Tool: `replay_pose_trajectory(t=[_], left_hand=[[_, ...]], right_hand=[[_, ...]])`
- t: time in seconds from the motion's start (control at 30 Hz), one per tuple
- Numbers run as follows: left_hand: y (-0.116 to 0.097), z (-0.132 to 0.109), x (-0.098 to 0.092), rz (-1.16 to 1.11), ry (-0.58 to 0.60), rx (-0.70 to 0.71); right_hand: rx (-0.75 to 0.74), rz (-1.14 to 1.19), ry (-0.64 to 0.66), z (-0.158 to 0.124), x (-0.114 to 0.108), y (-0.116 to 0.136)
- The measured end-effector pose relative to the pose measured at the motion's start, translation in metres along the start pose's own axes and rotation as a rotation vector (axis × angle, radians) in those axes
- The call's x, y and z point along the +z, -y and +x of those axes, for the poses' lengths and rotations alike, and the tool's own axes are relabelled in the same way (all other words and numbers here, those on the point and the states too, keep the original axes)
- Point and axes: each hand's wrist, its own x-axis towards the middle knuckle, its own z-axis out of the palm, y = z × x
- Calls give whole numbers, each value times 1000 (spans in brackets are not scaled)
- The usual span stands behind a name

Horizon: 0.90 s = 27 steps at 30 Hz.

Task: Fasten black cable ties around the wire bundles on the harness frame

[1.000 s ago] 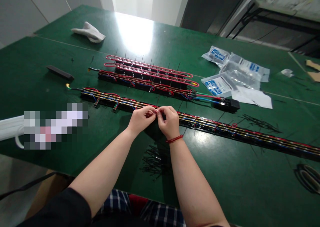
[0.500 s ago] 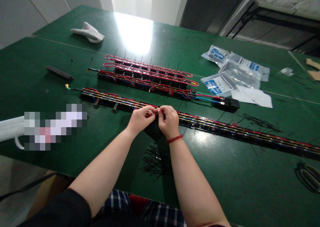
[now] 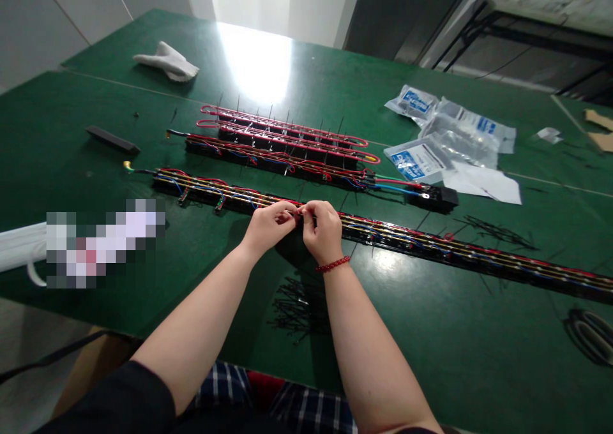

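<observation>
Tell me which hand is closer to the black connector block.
Right. The right hand lies below and left of the black connector block; the left hand lies farther left.

A wiring workshop; a green-topped workbench (image 3: 306,70) carries long black-mounted wire harnesses (image 3: 282,147) and sealed plastic packets (image 3: 443,134).

Hard glare from the bright doorway (image 3: 249,0) whitens the far green tabletop (image 3: 364,83); a pixelated patch (image 3: 103,242) hides the left side.
</observation>
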Motion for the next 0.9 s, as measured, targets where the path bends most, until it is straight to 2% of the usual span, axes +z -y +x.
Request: replay_pose_trajectory(t=[0.3,0.57,0.9], left_hand=[[2,0,-1,-8,13,-16],[2,1,-2,81,1,-10],[10,2,0,45,11,-25]], right_hand=[[20,11,0,0,-1,2],[22,21,-39,-1,0,-1],[8,28,1,0,-4,3]])
